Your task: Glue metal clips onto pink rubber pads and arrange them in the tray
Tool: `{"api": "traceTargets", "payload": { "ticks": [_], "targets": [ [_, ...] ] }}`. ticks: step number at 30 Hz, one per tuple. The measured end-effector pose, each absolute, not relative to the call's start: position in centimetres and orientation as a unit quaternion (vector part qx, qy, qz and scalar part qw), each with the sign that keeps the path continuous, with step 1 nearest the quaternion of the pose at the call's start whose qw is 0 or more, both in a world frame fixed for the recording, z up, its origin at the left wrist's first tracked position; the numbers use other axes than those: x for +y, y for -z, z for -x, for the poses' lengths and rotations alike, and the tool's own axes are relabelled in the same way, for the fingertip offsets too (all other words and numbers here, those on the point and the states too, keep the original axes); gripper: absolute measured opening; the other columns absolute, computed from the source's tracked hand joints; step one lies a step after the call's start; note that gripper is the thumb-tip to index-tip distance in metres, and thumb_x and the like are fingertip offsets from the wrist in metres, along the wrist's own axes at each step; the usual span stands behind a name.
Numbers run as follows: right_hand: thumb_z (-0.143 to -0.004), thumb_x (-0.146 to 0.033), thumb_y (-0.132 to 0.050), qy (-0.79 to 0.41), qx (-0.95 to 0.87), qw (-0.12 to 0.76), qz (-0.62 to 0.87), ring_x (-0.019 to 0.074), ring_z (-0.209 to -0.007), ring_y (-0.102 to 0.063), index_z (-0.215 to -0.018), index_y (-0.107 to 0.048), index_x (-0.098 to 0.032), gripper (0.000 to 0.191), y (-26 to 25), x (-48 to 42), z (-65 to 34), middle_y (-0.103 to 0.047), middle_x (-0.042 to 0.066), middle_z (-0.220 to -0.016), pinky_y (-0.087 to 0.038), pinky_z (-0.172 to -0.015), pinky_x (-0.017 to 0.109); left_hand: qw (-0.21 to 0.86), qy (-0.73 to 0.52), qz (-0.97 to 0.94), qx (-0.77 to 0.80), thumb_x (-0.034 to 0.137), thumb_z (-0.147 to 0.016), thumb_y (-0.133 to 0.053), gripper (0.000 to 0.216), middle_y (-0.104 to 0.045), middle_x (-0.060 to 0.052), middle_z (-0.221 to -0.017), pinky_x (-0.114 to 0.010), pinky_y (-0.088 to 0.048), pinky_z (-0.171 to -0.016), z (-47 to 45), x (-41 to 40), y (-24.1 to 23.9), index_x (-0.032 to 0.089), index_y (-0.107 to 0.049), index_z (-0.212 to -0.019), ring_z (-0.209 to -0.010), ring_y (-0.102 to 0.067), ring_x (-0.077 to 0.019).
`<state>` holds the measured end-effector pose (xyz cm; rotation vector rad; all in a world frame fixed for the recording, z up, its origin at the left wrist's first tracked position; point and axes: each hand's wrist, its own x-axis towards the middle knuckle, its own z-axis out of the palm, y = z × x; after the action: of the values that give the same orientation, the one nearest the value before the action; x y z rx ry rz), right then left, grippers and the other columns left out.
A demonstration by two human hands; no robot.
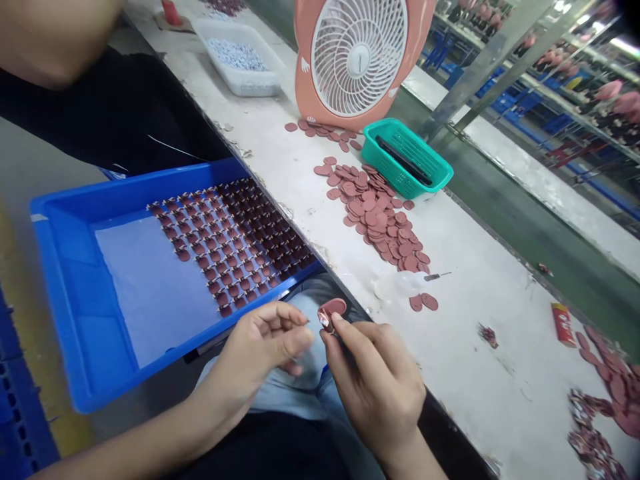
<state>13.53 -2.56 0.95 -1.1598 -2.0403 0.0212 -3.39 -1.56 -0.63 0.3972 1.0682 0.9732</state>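
The right hand (375,390) is closed in a pinch, with an oval pink piece (332,308) grasped between thumb and fingers. A small metal fitting is seen on the piece's lower edge. The piece is held above the lap, over blue jeans (305,373), just beside the left hand (263,350). The left hand is half-curled, its fingers drawn toward the thumb; whether anything is held in it cannot be told.

A blue tray (150,180) is placed to the left of the hands, with a pale sheet (155,287) lying in it. Rows of dark red pieces (230,240) are set out on the sheet. Along the white bench (480,347), loose pink discs (370,207) are heaped near a teal basket (405,157), in which a black strip (403,160) lies. Behind them stands a salmon fan (357,57). A white tub (237,57) of small pale parts is placed to the fan's left. A small tool (437,275) lies beside two discs (423,302). Further pieces (595,427) are scattered at the lower right. Another person's arm (50,40) is seen at the upper left.
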Motion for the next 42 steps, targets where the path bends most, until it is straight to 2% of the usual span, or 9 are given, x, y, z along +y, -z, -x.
{"api": "traceTargets", "payload": {
  "ticks": [5, 10, 17, 20, 23, 29, 36, 39, 42],
  "targets": [
    [-0.092, -0.009, -0.068, 0.043, -0.825, 0.380, 0.417, 0.0176, -0.067, -0.061, -0.118, -0.069, -0.012, 0.026, 0.8, -1.7, -11.8, -0.072, 0.008, -0.081, -0.051, -0.059, 0.030, 0.681, -0.479, -0.251, 0.494, 0.039, -0.060, -0.097, 0.035, -0.070, -0.003, -0.077, -0.020, -0.052, -0.050, 3.5, -1.2, 0.7, 0.017, -0.074, -0.076, -0.066, -0.059, -0.0142],
    [-0.093, -0.012, -0.069, 0.025, -0.829, 0.387, 0.403, 0.0162, -0.062, -0.061, -0.113, -0.070, -0.014, 0.020, 1.0, -0.8, -10.0, -0.072, 0.006, -0.077, -0.052, -0.057, 0.030, 0.638, -0.480, -0.269, 0.539, 0.046, -0.074, -0.086, 0.030, -0.075, -0.005, -0.083, -0.022, -0.052, -0.055, 4.9, -1.0, 1.2, 0.019, -0.075, -0.081, -0.068, -0.061, -0.0152],
    [-0.084, -0.004, -0.074, 0.012, -0.819, 0.419, 0.393, 0.0149, -0.055, -0.063, -0.113, -0.073, -0.016, 0.032, 0.9, -2.4, -11.5, -0.071, 0.003, -0.069, -0.055, -0.050, 0.028, 0.383, -0.432, -0.316, 0.753, 0.055, -0.073, -0.080, 0.040, -0.077, -0.009, -0.104, -0.033, -0.056, -0.071, 16.2, 1.7, 6.9, 0.022, -0.073, -0.096, -0.099, -0.069, -0.0294],
    [-0.082, 0.000, -0.075, 0.022, -0.793, 0.429, 0.433, 0.0155, -0.056, -0.064, -0.109, -0.077, -0.019, 0.033, 1.4, -2.8, -13.3, -0.072, 0.003, -0.071, -0.056, -0.051, 0.028, 0.302, -0.351, -0.349, 0.815, 0.039, -0.067, -0.087, 0.026, -0.073, -0.007, -0.079, -0.035, -0.048, -0.075, 21.7, 3.6, 9.9, 0.021, -0.076, -0.082, -0.092, -0.067, -0.0321],
    [-0.080, 0.001, -0.076, 0.045, -0.794, 0.417, 0.440, 0.0154, -0.057, -0.064, -0.106, -0.077, -0.018, 0.032, 1.6, -2.8, -14.9, -0.073, 0.004, -0.071, -0.055, -0.051, 0.028, 0.274, -0.283, -0.392, 0.832, 0.033, -0.071, -0.086, 0.019, -0.067, -0.002, -0.069, -0.035, -0.045, -0.073, 24.1, 4.7, 11.3, 0.019, -0.076, -0.078, -0.082, -0.065, -0.0289],
    [-0.081, -0.001, -0.076, 0.065, -0.790, 0.394, 0.465, 0.0165, -0.057, -0.067, -0.121, -0.075, -0.023, 0.045, 1.6, -2.8, -16.7, -0.073, 0.002, -0.073, -0.057, -0.053, 0.029, 0.251, -0.246, -0.464, 0.813, 0.045, -0.092, -0.070, 0.031, -0.063, 0.001, -0.081, -0.033, -0.049, -0.068, 23.2, 4.4, 11.3, 0.015, -0.070, -0.092, -0.071, -0.059, -0.0182],
    [-0.083, 0.001, -0.075, 0.109, -0.776, 0.397, 0.478, 0.0152, -0.061, -0.065, -0.112, -0.074, -0.020, 0.036, 1.5, -2.7, -17.4, -0.072, 0.001, -0.074, -0.055, -0.059, 0.029, 0.223, -0.281, -0.471, 0.806, 0.037, -0.077, -0.084, 0.016, -0.058, 0.008, -0.059, -0.024, -0.024, -0.056, 22.8, 4.6, 10.0, 0.023, -0.078, -0.081, -0.056, -0.045, -0.0118],
    [-0.083, -0.004, -0.078, 0.136, -0.720, 0.425, 0.531, 0.0166, -0.066, -0.063, -0.113, -0.071, -0.021, 0.035, 2.3, -3.0, -17.9, -0.070, 0.002, -0.082, -0.054, -0.062, 0.031, 0.193, -0.311, -0.477, 0.799, 0.033, -0.078, -0.079, 0.014, -0.070, 0.006, -0.072, -0.026, -0.028, -0.059, 21.7, 4.5, 8.7, 0.026, -0.080, -0.090, -0.063, -0.052, -0.0157],
    [-0.087, -0.025, -0.078, 0.074, -0.621, 0.468, 0.625, 0.0195, -0.080, -0.062, -0.128, -0.061, -0.019, 0.045, 3.3, -2.9, -18.3, -0.065, 0.009, -0.105, -0.056, -0.071, 0.036, 0.161, -0.414, -0.501, 0.742, 0.013, -0.085, -0.058, 0.031, -0.077, 0.003, -0.098, -0.031, -0.026, -0.063, 18.9, 4.4, 7.3, 0.027, -0.079, -0.103, -0.091, -0.065, -0.0229]
  ]
}}
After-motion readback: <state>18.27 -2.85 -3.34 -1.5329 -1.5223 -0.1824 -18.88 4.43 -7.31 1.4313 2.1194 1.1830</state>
